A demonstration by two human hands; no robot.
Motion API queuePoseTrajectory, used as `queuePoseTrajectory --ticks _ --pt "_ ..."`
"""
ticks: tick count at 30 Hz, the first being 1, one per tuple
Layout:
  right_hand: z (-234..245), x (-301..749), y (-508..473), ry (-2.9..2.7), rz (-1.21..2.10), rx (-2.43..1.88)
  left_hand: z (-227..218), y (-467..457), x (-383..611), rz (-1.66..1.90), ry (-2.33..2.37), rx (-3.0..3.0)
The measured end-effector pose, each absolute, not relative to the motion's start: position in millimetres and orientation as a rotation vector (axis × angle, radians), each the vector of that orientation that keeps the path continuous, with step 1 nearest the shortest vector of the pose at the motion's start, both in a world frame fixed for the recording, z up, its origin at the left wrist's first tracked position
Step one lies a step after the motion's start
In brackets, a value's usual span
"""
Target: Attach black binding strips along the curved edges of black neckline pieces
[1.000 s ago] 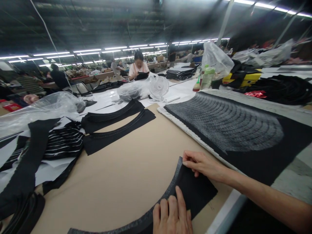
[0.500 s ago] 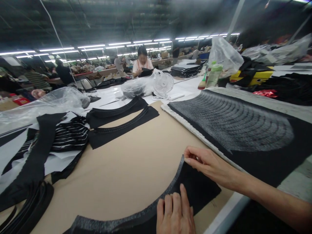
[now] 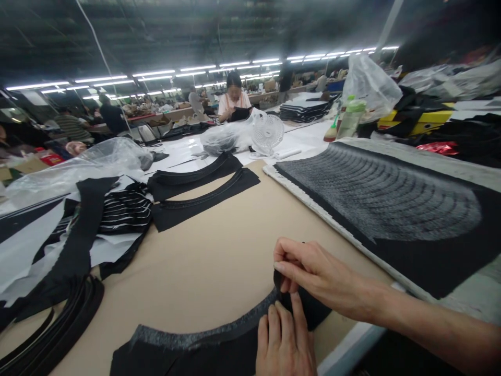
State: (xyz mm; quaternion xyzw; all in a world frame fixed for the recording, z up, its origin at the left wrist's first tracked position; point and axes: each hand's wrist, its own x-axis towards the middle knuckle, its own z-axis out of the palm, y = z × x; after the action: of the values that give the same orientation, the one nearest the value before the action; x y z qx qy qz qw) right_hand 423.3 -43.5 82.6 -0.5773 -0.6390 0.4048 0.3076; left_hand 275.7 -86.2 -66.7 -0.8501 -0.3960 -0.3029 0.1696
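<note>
A black fabric piece (image 3: pixel 195 355) with a curved, greyish edge strip lies on the beige board at the front. My left hand (image 3: pixel 285 339) rests flat on it, fingers stretched out and open. Just above, my right hand (image 3: pixel 313 271) is closed in a pinch on the fabric's far end, lifting that edge and folding it back toward my left fingers. Part of the fabric is hidden under both hands. Farther off on the board are two more curved black pieces (image 3: pixel 207 196).
Long black strips (image 3: pixel 74 318) and striped cloth (image 3: pixel 125 211) pile up at left. A padded board (image 3: pixel 270 169) bears a black sheet with grey curved rows at right. Behind stand a white fan (image 3: pixel 268 133), plastic bags (image 3: pixel 370 86) and a bottle (image 3: pixel 352 117). A person (image 3: pixel 234 99) sits across.
My right hand has moved left and nearer my left hand, raising and folding the fabric's edge. My left hand stays pressed on the fabric. The view has shifted slightly.
</note>
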Motion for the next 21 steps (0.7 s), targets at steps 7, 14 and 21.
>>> queuePoseTrajectory --ticks 7,14,21 --pt "55.8 444.6 -48.2 -1.569 0.903 -1.637 -81.2 -100.6 283.5 -1.239 -1.335 -2.307" --pt "40.6 452.8 -51.7 -1.546 0.8 -1.734 -72.6 -104.9 281.2 -1.154 -1.311 -2.294" --pt "31.7 455.4 -55.2 -1.504 0.81 -1.738 -76.3 -112.5 288.3 -1.226 -1.361 -2.221"
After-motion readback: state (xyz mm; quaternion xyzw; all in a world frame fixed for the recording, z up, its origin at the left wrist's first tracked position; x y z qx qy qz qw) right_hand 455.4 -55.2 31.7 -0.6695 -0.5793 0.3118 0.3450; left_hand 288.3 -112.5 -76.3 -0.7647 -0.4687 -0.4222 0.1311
